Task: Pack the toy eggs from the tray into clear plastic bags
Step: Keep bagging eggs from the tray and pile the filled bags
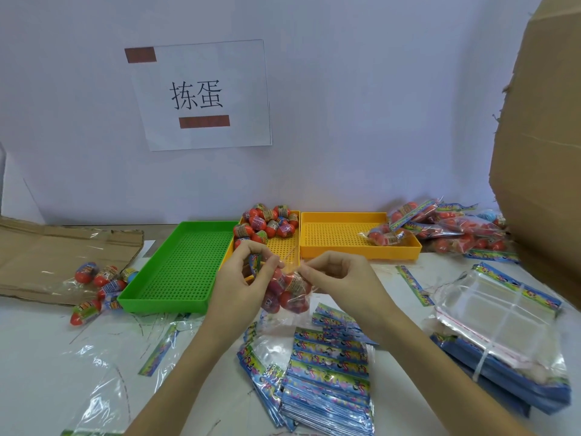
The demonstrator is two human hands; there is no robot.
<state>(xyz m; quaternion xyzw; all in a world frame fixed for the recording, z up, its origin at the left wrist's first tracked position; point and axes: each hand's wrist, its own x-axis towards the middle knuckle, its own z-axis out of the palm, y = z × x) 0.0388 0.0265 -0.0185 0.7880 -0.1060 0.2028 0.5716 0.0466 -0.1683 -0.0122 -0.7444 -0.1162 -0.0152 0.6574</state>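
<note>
A clear plastic bag [290, 294] holding several red toy eggs hangs above the table in the middle. My left hand [248, 272] grips its top on the left. My right hand [333, 275] pinches the bag's top edge on the right. Behind my hands, a heap of loose toy eggs [267, 223] lies in the middle yellow tray [287, 247]. Packed bags of eggs [446, 228] are piled at the back right, one lying in the right yellow tray [339, 234].
A green tray [185, 265] sits to the left, beside several packed eggs [100, 284] on flat cardboard [47, 247]. Stacks of flat printed bags [327, 379] lie in front, another bundle [503, 335] to the right. A tall cardboard box [544, 152] stands at the right.
</note>
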